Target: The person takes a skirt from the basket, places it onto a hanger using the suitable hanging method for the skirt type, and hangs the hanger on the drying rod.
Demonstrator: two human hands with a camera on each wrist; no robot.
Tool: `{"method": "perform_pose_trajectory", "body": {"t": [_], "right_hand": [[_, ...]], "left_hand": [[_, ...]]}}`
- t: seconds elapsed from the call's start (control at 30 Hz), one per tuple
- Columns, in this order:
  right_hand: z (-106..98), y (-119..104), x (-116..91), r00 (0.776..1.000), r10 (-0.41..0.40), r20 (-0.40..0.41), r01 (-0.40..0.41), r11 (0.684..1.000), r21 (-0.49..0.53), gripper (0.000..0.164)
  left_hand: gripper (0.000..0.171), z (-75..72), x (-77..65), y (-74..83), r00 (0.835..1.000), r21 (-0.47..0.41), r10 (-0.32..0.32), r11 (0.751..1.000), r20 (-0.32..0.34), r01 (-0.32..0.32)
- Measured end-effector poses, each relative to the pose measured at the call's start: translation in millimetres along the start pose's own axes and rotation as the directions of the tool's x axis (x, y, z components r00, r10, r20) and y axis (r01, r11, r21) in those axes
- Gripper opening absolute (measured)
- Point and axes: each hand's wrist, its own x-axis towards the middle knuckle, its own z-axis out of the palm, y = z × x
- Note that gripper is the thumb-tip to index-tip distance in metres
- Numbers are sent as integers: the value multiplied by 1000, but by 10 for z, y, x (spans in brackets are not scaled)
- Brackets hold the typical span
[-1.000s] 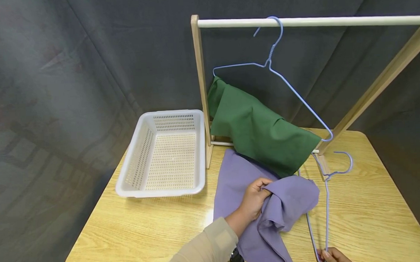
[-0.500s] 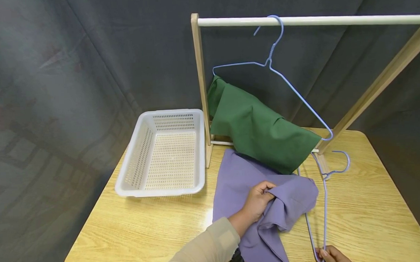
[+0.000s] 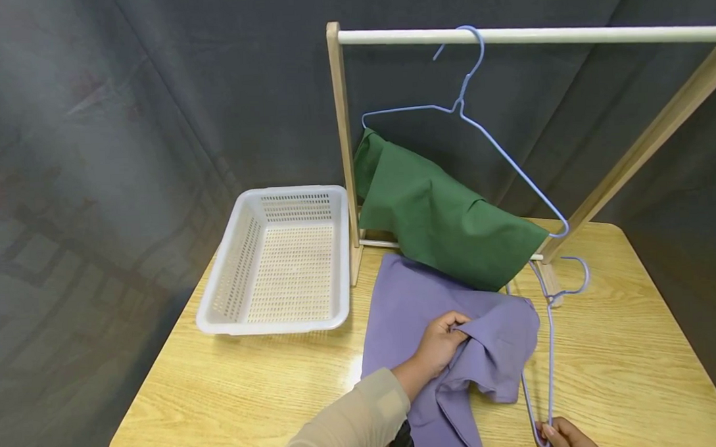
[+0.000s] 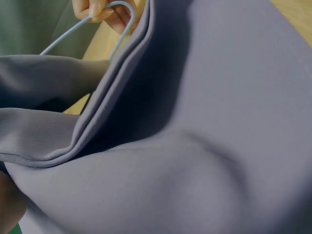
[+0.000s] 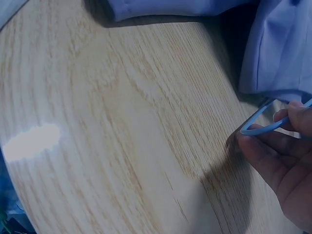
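A purple cloth point(image 3: 397, 314) with a stitched hem lies spread on the table, its right part bunched and lifted. My left hand point(image 3: 438, 345) pinches a fold of it near the middle. At the table's front, my right hand point(image 3: 569, 436) holds one end of a light blue clothes hanger point(image 3: 551, 355) between thumb and fingers. The hanger's hook points right, while the lifted cloth covers part of one side. In the right wrist view, the hanger's bent corner point(image 5: 253, 130) shows between the fingertips. The left wrist view is mostly filled by the cloth's opening point(image 4: 151, 97).
A wooden rack with a white rail point(image 3: 387, 37) stands behind the cloth. From it hangs another blue hanger point(image 3: 503, 152), with a green cloth point(image 3: 440, 214) draped on it at a slant. Left of the rack sits a white perforated basket point(image 3: 218, 301) on the wooden table point(image 3: 251, 385).
The right hand and its hanger have shifted slightly left, bringing the hook nearer the cloth. The cloth's right fold has drawn left and drops lower, while the left hand keeps its grip.
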Motion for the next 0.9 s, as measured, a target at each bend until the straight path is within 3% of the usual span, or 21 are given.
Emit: {"method": "perform_pose_trajectory", "body": {"t": [0.2, 0.33, 0.43, 0.57, 0.67, 0.8, 0.9], "right_hand": [[45, -47, -4, 998, 13, -54, -25, 973, -230, 39], [63, -65, 12, 999, 31, -31, -36, 978, -204, 34], [62, -66, 22, 998, 57, -16, -59, 992, -112, 35], [62, -65, 29, 998, 67, -17, -68, 995, -69, 37], [67, -67, 31, 997, 70, -27, -73, 991, -110, 35], [74, -71, 31, 997, 67, -34, -72, 980, -187, 33], [68, -64, 30, 998, 54, -29, -58, 985, -163, 39]], "left_hand": [[14, -4, 21, -89, 998, 47, -48, 998, -51, 50], [14, -19, 32, -119, 996, 113, -50, 992, -80, 59], [14, -32, 40, -144, 995, 202, -19, 979, -97, 38], [14, -51, 37, -163, 995, 368, 36, 930, -92, 0], [14, -61, 30, -174, 995, 473, 84, 880, -52, -49], [14, -73, 29, -200, 989, 535, 145, 835, 13, -129], [14, -92, 20, -209, 980, 553, 192, 811, 53, -189]]}}
